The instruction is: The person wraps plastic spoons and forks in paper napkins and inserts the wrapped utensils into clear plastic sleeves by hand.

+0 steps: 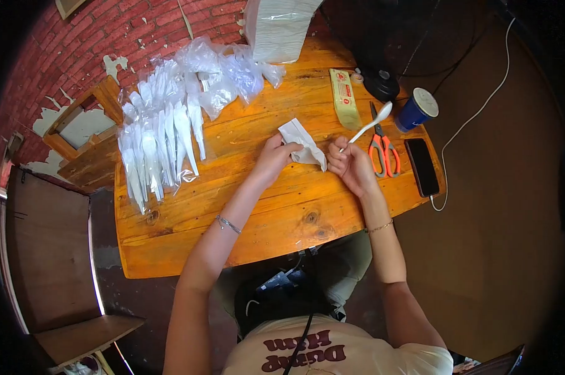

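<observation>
Head view: your left hand (275,156) pinches the napkin (302,142) over the table (276,215); just beside it, your right hand (352,165), fingers curled, grips the spoon (375,122) by its handle, bowl end toward the scissors (379,132).

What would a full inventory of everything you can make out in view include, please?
Table: one, orange-brown, centre
Packets: many, clear with white contents, table's left
Plastic bags: several, clear, beyond packets
Paper stack: one, white, table's far edge
Flat pack: one, yellow, table's far right
Scissors: one pair, orange-grey handles, table's right
Cup: one, blue, table's right
Phone: one, black, nearer than cup
Cable: one, white, at phone
Round base: one, black, beyond cup
Brick wall: one, red, far left
Napkin: one, white, in left hand
Spoon: one, white, in right hand
Shirt: one, cream, bottom
Hands: two, bare, above table
</observation>
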`<state>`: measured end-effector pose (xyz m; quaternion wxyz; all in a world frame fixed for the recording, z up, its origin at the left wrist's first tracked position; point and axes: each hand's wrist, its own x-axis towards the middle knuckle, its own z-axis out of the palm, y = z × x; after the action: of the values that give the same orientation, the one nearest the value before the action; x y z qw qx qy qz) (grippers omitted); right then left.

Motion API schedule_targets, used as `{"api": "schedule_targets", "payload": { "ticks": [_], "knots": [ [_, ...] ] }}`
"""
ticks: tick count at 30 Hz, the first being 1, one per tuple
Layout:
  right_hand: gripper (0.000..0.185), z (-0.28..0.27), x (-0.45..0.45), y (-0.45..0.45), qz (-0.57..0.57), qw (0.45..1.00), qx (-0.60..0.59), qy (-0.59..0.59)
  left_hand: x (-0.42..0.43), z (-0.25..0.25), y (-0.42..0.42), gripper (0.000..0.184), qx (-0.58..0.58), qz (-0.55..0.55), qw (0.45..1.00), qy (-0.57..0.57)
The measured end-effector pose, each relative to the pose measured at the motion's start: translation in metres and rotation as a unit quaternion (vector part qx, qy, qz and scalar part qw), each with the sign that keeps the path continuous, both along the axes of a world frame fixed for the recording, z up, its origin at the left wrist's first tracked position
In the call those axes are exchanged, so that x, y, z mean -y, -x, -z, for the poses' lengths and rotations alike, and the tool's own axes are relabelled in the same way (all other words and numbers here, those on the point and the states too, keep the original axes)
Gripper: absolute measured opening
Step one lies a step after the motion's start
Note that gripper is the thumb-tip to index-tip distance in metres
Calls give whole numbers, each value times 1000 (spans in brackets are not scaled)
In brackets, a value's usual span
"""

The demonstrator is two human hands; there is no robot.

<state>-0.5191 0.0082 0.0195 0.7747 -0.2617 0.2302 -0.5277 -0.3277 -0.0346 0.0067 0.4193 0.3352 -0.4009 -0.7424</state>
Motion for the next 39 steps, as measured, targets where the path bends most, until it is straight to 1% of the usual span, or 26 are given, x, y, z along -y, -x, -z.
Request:
{"api": "schedule_targets", "payload": {
  "ticks": [2,3,4,6,7,10,12,13,15,18,20,22,23,26,29,32,33,36,37,39],
  "knots": [
    [11,-11,6,-3,42,984,-170,9,1,4,-3,30,-2,6,1000,19],
    [9,-12,10,-5,43,977,-207,23,1,7,-3,31,-4,10,1000,27],
    [11,-13,14,-8,66,957,-277,47,0,12,-4,32,11,11,999,44],
    [17,-15,24,-16,111,899,-413,99,1,13,-5,36,40,12,996,81],
    [25,-7,30,-21,151,878,-432,138,0,11,-6,37,46,20,995,82],
    [26,-5,33,-27,130,868,-454,156,-3,4,-10,42,65,34,993,89],
    [27,-1,35,-25,138,871,-448,147,-4,1,-12,43,77,30,992,100],
    [28,1,35,-23,141,873,-445,141,-4,-1,-15,44,107,31,988,107],
    [29,-2,36,-19,156,894,-408,100,0,-10,-24,46,167,34,978,124],
    [29,-6,35,-18,172,925,-335,44,1,-13,-30,46,89,-16,993,77],
    [30,-1,37,-16,188,939,-289,15,-1,-19,-32,41,32,-25,999,10],
    [29,0,36,-17,160,962,-221,21,-4,-25,-33,35,-6,-44,997,-56],
    [28,1,35,-18,145,972,-186,24,-4,-22,-33,34,-28,-47,996,-68],
    [24,3,35,-23,133,956,-260,35,0,-12,-33,38,-121,-2,984,-133],
    [21,16,36,-20,83,970,-199,111,-4,-16,-22,36,-145,-26,985,-89],
    [21,-3,27,-27,76,966,-233,80,-2,-7,-18,35,-93,-6,994,-60],
    [25,2,32,-28,98,943,-277,155,-3,-4,-17,33,-75,-49,994,-57],
    [29,1,29,-25,143,909,-361,151,2,7,-22,32,-40,-76,996,-17],
    [33,7,33,-22,163,898,-373,168,1,5,-25,40,-12,-88,996,8],
    [34,7,33,-21,176,894,-381,159,2,0,-26,50,61,-138,985,85]
  ]
}}
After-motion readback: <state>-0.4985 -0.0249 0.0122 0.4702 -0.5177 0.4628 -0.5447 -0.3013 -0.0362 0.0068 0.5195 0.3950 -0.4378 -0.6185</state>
